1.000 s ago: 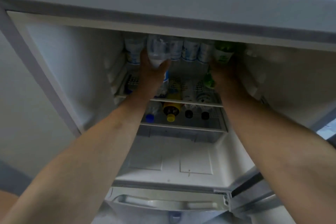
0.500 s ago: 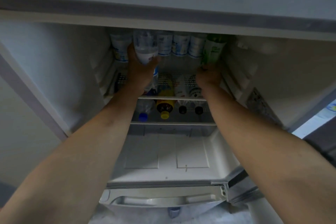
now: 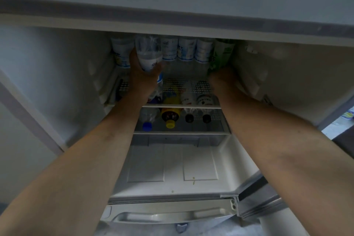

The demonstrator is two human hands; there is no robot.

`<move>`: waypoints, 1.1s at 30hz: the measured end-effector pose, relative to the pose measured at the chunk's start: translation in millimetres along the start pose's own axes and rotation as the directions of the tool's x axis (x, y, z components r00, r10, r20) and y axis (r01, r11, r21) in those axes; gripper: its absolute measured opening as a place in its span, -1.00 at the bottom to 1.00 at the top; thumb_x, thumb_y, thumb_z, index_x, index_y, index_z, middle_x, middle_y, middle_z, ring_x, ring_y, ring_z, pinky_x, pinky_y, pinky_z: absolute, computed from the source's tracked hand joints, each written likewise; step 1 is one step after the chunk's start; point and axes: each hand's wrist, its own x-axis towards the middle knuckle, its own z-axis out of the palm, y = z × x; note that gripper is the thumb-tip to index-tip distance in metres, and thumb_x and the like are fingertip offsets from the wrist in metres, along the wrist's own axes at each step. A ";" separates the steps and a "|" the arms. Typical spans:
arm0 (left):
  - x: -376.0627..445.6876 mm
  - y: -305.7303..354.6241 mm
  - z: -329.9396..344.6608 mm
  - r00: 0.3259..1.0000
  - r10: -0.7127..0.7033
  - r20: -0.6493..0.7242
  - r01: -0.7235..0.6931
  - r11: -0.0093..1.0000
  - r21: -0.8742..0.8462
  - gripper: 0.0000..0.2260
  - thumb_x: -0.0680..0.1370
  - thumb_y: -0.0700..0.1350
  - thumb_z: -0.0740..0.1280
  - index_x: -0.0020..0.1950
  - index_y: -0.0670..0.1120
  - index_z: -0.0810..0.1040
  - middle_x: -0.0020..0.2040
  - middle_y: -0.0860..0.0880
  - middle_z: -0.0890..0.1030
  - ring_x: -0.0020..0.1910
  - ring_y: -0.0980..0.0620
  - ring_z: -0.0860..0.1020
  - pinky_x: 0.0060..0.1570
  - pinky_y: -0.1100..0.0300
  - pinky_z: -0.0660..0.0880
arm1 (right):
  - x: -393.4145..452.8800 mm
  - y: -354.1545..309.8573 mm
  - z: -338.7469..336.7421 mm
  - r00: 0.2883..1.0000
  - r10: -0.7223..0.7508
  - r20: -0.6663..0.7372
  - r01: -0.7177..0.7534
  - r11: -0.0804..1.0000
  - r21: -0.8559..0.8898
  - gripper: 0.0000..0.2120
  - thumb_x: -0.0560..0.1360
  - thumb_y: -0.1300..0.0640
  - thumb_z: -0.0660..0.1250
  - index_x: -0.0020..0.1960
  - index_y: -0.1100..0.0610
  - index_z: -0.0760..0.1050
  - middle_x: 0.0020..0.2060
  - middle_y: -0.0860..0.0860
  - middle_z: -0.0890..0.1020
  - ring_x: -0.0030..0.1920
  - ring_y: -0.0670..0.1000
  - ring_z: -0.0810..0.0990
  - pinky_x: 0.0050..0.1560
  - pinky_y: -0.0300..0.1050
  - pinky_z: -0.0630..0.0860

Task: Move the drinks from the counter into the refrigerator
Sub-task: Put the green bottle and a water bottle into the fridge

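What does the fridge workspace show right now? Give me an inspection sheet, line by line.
Surface: refrigerator open; upper shelf and lower shelf both loaded.
Job's things: clear water bottle in left hand; green bottle at right hand; row of white-labelled bottles behind.
Clutter: bottles lying on their sides, blue cap, yellow cap, two black caps.
Grippers: left grips the water bottle; right hand's grip unclear.
Cables: nothing seen.
Surroundings: drawer handle below, floor at right.

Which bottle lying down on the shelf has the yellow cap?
The second bottle from the left on the lower shelf. Its cap is yellow; its neighbours have one blue cap and two black caps.
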 end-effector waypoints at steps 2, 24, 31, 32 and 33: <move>0.1 -0.3 0.3 1.000 0.000 -0.008 0.000 1.000 0.010 -0.28 0.49 -0.17 0.48 0.56 -0.05 0.19 0.42 -0.08 0.44 0.32 0.00 0.49 0.30 0.11 0.50 | 1.3 0.0 -5.0 1.000 0.015 -0.027 -0.014 1.000 0.011 -0.57 0.66 0.12 0.16 0.49 0.22 0.28 0.42 0.18 0.40 0.38 0.18 0.42 0.33 -0.07 0.35; 7.4 -3.1 -1.1 0.999 -0.024 -0.047 0.044 0.860 0.508 -0.20 0.50 -0.03 0.47 0.61 0.04 0.07 0.47 -0.18 0.30 0.44 -0.19 0.34 0.41 -0.10 0.35 | -45.1 0.0 22.5 0.934 -0.352 -0.063 0.358 0.923 0.144 -0.70 0.56 0.23 0.28 0.29 0.18 0.48 0.21 0.13 0.60 0.21 0.12 0.55 0.07 -0.24 0.35; 16.5 -8.1 -11.0 0.998 -0.036 -0.056 0.059 0.871 0.487 -0.45 0.56 -0.13 0.39 0.51 -0.09 0.28 0.42 -0.13 0.47 0.37 -0.10 0.46 0.35 0.00 0.43 | -70.0 -18.7 44.5 0.818 -0.529 0.225 0.507 0.849 0.149 -0.84 0.56 0.17 0.34 0.13 0.09 0.58 0.04 -0.05 0.63 0.02 -0.09 0.56 -0.09 -0.42 0.44; 13.7 -11.1 -14.1 0.996 -0.049 -0.073 0.079 0.863 0.499 -0.52 0.58 -0.14 0.36 0.48 -0.12 0.33 0.41 -0.14 0.48 0.37 -0.11 0.46 0.36 0.03 0.41 | -72.7 -24.5 49.5 0.816 -0.524 0.245 0.493 0.852 0.179 -0.83 0.55 0.14 0.36 0.13 0.06 0.57 0.05 -0.05 0.64 0.02 -0.10 0.57 -0.07 -0.40 0.48; 9.4 -14.1 -17.2 0.994 -0.046 -0.099 0.091 0.854 0.513 -0.58 0.60 -0.17 0.32 0.45 -0.16 0.38 0.39 -0.15 0.49 0.36 -0.12 0.46 0.38 0.12 0.37 | -75.2 -30.0 55.3 0.817 -0.508 0.272 0.464 0.860 0.211 -0.80 0.52 0.10 0.41 0.14 0.03 0.54 0.06 -0.06 0.63 0.04 -0.08 0.59 -0.01 -0.29 0.55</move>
